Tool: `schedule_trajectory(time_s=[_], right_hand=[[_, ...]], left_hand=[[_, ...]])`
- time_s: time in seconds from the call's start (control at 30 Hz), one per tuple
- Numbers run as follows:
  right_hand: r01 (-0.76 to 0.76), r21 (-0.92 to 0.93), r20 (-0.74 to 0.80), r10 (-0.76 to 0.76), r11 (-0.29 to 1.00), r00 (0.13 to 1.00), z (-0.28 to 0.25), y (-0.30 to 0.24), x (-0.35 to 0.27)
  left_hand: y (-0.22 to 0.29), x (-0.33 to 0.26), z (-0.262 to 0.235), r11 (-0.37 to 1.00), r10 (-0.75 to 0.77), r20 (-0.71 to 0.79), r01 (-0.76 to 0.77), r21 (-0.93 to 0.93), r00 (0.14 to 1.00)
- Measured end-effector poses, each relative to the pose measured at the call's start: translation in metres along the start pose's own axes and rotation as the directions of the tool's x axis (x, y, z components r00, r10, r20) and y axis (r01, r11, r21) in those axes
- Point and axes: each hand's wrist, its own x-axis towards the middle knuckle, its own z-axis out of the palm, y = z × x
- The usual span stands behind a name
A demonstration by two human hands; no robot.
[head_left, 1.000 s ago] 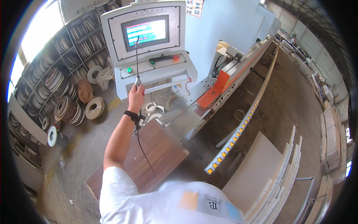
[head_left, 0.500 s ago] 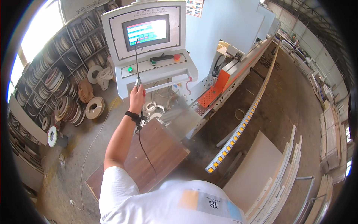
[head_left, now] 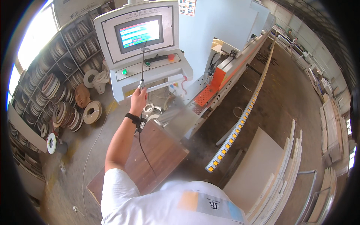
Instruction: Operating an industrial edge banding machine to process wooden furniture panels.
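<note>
My left hand (head_left: 139,100) is closed around the base of a long thin metal tube tool (head_left: 142,67), held upright with a silvery fitting just above my fingers. Its tip rises in front of the lit screen (head_left: 139,34) of a grey control console (head_left: 108,41). A bit of red shows beside my fingers; the rest of the handle is hidden in my grip. On the console's sloping ledge are a green button (head_left: 125,72), a black bar-shaped thing (head_left: 157,59) and an orange-red knob (head_left: 171,57). My right hand does not show.
Below my forearm lies a brown wood-grain board (head_left: 150,150). To the right run the long machine with an orange guard (head_left: 210,90) and a rail of yellow rollers (head_left: 228,144). Rolls of edging tape (head_left: 92,113) stand by racks on the left; pale boards (head_left: 258,161) lean at lower right.
The console and machine sit slightly further left in view. Against the console, my left hand and the tube tool have shifted a little to the right, the tip nearer the screen's right side.
</note>
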Motion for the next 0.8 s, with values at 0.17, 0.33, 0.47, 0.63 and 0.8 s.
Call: schedule_trajectory(time_s=[0.17,0.33,0.47,0.63,0.8], right_hand=[[-0.008,0.01,-0.008,0.008,1.0,1.0,0.004,0.005,-0.006],[-0.011,0.016,-0.007,0.012,1.0,1.0,0.008,0.009,-0.012],[-0.011,0.015,-0.005,0.011,1.0,1.0,0.011,0.013,-0.015],[-0.013,0.018,-0.006,0.013,1.0,1.0,0.015,0.02,-0.022],[-0.015,0.03,-0.019,0.015,0.999,1.0,0.021,0.032,-0.035]], left_hand=[[0.011,0.001,0.0,0.999,-0.005,0.018,0.006,-0.037,1.0],[0.02,0.003,-0.001,0.996,-0.019,0.036,0.022,-0.085,0.999],[0.024,0.004,-0.001,0.996,-0.022,0.021,0.024,-0.091,1.0],[0.024,0.006,0.002,0.999,-0.015,0.022,0.016,-0.051,1.0],[0.019,0.009,-0.002,0.999,-0.014,0.029,0.015,-0.044,0.999]])
